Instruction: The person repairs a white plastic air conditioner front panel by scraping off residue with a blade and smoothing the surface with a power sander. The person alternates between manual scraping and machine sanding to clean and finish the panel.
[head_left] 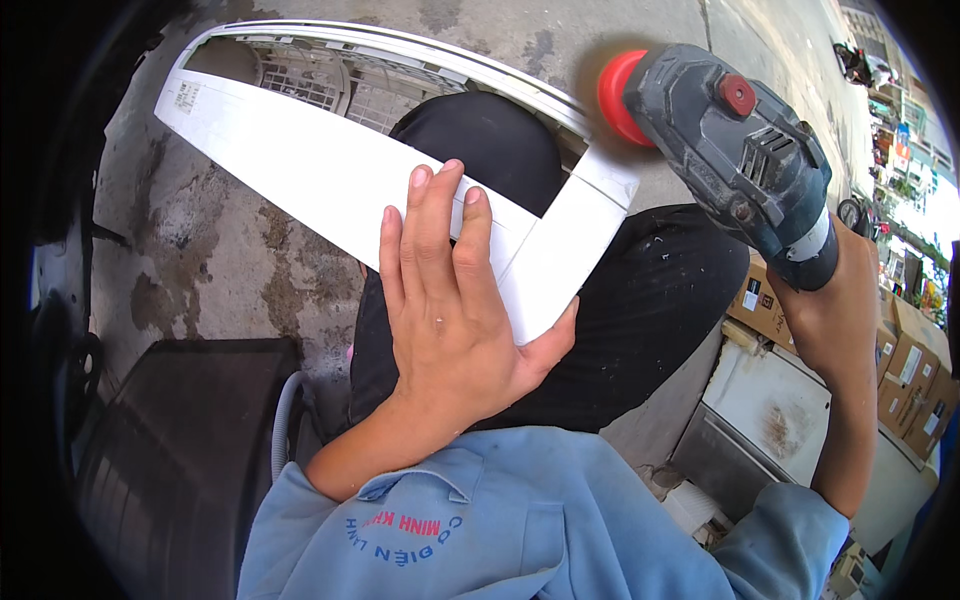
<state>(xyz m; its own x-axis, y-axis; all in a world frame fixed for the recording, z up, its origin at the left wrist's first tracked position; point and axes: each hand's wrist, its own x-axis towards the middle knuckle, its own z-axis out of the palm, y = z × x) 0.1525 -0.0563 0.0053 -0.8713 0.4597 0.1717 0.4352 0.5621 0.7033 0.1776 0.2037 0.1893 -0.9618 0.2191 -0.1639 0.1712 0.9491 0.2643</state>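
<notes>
A long white plastic frame (290, 140), like an air conditioner cover with a grille in its opening, lies slantwise across my lap. My left hand (445, 290) rests flat on it near the right corner. Its fingers are stretched out over the panel toward the opening, and the thumb lies along the near edge. My right hand (830, 290) is closed around the rear end of a dark grey handheld power polisher (740, 140) with a red button. The polisher's round red pad (624, 98) is beside the frame's far right corner; its rim looks blurred. Whether they touch, I cannot tell.
The concrete floor (200, 240) has dark stains. A black box-like object (190, 440) stands at lower left beside a grey hose (282, 430). At right are a scuffed white appliance (775, 410) and several cardboard boxes (910, 390). Motorbikes are parked farther off.
</notes>
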